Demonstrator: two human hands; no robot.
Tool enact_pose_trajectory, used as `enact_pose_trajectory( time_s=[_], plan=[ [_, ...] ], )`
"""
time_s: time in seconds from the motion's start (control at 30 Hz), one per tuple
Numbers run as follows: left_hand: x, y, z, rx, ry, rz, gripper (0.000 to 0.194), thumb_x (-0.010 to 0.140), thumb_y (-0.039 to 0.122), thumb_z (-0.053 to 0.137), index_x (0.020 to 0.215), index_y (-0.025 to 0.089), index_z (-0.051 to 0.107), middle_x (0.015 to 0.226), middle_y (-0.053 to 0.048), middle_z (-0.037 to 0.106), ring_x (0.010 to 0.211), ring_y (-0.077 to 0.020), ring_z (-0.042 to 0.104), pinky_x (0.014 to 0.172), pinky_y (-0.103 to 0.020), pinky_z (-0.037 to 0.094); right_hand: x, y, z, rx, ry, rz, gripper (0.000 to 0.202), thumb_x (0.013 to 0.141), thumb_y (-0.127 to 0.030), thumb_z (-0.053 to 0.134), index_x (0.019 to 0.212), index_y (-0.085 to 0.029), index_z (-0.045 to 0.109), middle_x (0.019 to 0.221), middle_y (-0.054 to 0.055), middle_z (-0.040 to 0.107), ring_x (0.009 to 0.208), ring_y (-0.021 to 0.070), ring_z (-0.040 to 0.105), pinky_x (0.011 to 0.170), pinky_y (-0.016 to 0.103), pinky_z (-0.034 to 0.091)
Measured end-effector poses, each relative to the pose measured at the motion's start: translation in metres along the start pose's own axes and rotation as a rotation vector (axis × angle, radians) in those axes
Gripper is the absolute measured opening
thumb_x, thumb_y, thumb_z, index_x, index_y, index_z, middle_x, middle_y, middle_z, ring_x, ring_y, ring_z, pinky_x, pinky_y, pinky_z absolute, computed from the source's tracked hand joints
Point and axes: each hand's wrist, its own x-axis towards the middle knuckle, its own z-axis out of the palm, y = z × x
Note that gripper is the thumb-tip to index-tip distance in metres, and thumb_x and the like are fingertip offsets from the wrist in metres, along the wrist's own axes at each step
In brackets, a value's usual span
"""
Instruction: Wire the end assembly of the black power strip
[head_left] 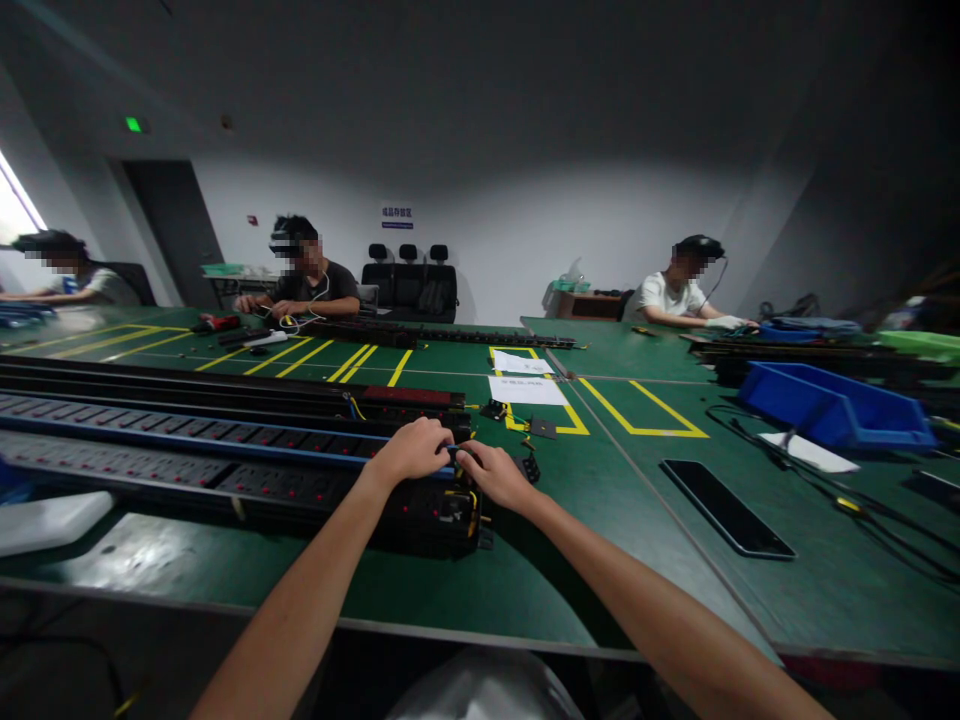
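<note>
Socket strip, blue-edged (pixel 247 433), head view: lying lengthwise on the green table (pixel 585 590) among dark parallel strips, its right end under both hands. Left hand (pixel 414 449): fingers curled over that end. Right hand (pixel 499 476): fingers bent in from the right, close against the left; whether either grips a small part cannot be told. Nearest strip (pixel 300 482): socket row in place, right end open, yellow wire (pixel 473 512) exposed. Loose black end piece (pixel 529 468): just beside the right hand. Black plate (pixel 543 428): farther back, apart from the strips. Progress, as judged: part-way; socket rows look fitted, end closure and loose pieces apparently outstanding
</note>
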Motion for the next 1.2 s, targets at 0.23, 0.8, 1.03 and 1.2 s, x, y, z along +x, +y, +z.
enact_pose_trajectory(
  time_s=[0.23,0.8,1.03,1.2],
  plan=[
    [0.0019,-0.0022,0.0024,-0.005,-0.002,0.004,0.025,0.084,0.023,0.053,0.1,0.021,0.073,0.097,-0.008,0.068,0.096,-0.0229,0.063,0.086,-0.032,0.049,0.0003,0.0006,0.0008,-0.008,-0.001,0.004,0.03,0.101,-0.035,0.044,0.11,-0.02,0.068,0.077,0.003,0.072,0.074,0.0191,0.067,0.065,0.024,0.039],
    [0.0018,-0.0006,-0.0019,0.046,-0.025,0.014,0.027,0.086,0.022,0.05,0.101,0.024,0.072,0.102,-0.006,0.068,0.101,-0.0234,0.06,0.086,-0.032,0.05,0.0011,0.004,0.0027,0.011,-0.004,-0.003,0.033,0.102,-0.037,0.041,0.106,-0.019,0.068,0.072,0.002,0.069,0.07,0.0171,0.065,0.063,0.023,0.038],
    [0.0008,-0.0013,-0.0002,0.016,0.003,-0.003,0.026,0.086,0.024,0.052,0.101,0.024,0.073,0.099,-0.007,0.068,0.099,-0.0232,0.061,0.085,-0.032,0.05,0.0012,0.006,0.0036,0.032,-0.01,-0.006,0.034,0.103,-0.038,0.038,0.104,-0.02,0.067,0.072,0.001,0.069,0.068,0.0162,0.064,0.062,0.022,0.038],
    [0.0005,-0.0002,-0.0008,0.006,0.001,-0.012,0.025,0.086,0.024,0.052,0.101,0.024,0.073,0.099,-0.006,0.068,0.099,-0.0227,0.062,0.086,-0.031,0.05,0.0008,0.005,0.0032,0.037,-0.003,-0.013,0.033,0.103,-0.037,0.038,0.102,-0.02,0.067,0.071,0.001,0.067,0.068,0.0162,0.064,0.063,0.023,0.039]
  ],
)
